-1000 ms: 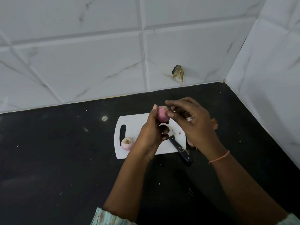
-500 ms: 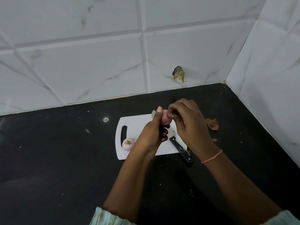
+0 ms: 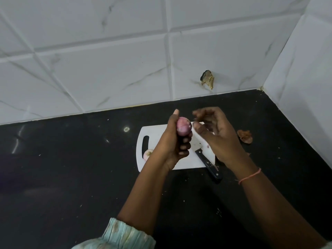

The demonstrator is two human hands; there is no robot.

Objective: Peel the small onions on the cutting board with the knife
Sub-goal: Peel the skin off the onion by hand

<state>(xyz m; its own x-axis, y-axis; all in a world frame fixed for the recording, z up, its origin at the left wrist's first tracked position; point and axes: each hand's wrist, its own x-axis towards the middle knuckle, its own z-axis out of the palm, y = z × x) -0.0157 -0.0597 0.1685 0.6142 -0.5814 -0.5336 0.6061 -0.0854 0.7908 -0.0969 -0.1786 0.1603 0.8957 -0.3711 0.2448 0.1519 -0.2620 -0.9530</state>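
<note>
Onion point(image 3: 183, 127) first: you have a small pinkish-purple one gripped in your left hand point(image 3: 175, 141), lifted above the white cutting board point(image 3: 158, 131), with the thumb up along its far left side and the fingers point(image 3: 185, 146) curled round its lower half. Its upper end is exposed and faces your right hand point(image 3: 218, 135), which sits just beside it on the right, empty, fingers loosely spread and slightly blurred, the thumb tip nearly touching the bulb's right side. Whether thumb and skin actually meet, the view does not show.

That is the relation your next move turns on: the bulb lies immediately left of your right fingertips, its long axis running roughly upright out of your left fist, so I judge the right hand best placed to catch any loose skin at the top and draw it down and away.

Your knife point(image 3: 208, 163) lies untouched below your right hand, black handle jutting off the board's near right corner onto the dark surface point(image 3: 71, 177), blade pointing back up onto the board. A second onion point(image 3: 147, 154), pale and seemingly peeled already, rests by the board's handle slot. Dry brown peel point(image 3: 244, 136) lies on the surface to the right, well clear.
</note>
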